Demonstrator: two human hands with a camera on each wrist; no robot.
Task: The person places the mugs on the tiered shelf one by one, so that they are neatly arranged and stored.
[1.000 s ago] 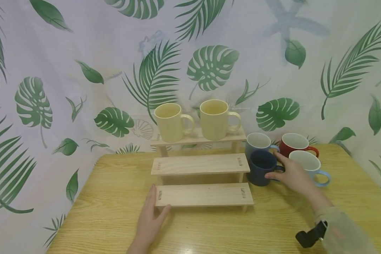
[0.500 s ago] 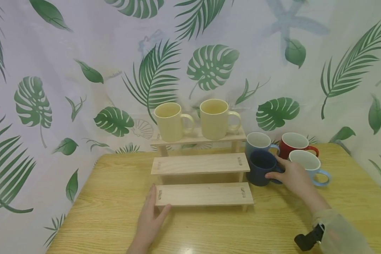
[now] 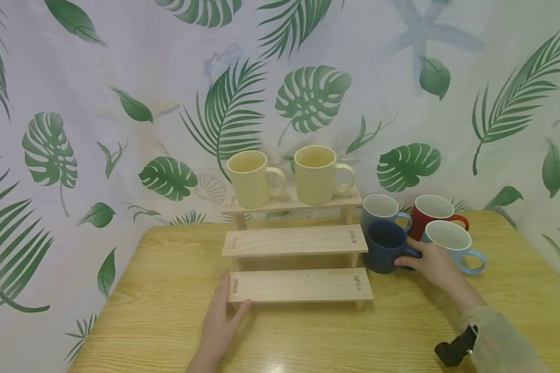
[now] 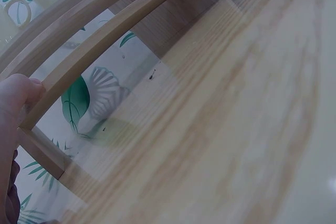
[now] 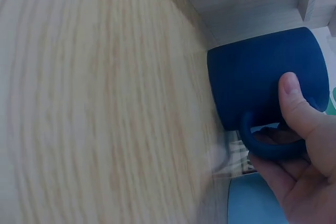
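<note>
My right hand (image 3: 431,264) holds a dark blue mug (image 3: 385,249) by its handle, standing close to the right end of a three-tier wooden shelf (image 3: 298,286). In the right wrist view the thumb (image 5: 296,100) presses the mug's side and the other fingers go round the handle (image 5: 270,148). My left hand (image 3: 219,321) grips the front left corner of the shelf's lowest tier, fingers along its end. The left wrist view has the thumb (image 4: 23,90) against the front edge. Two cream mugs (image 3: 249,181) (image 3: 315,178) stand on the top tier.
Behind the dark blue mug stands a grey-blue mug (image 3: 378,207). A red mug (image 3: 433,211) and a light blue mug (image 3: 448,241) are just right of them, close to my right hand. A leaf-patterned cloth (image 3: 168,103) hangs behind the wooden table (image 3: 168,290).
My right hand's fingers have drawn down and in from the dark blue mug's rim to its handle. The mug stays about where it was. The left hand has not moved.
</note>
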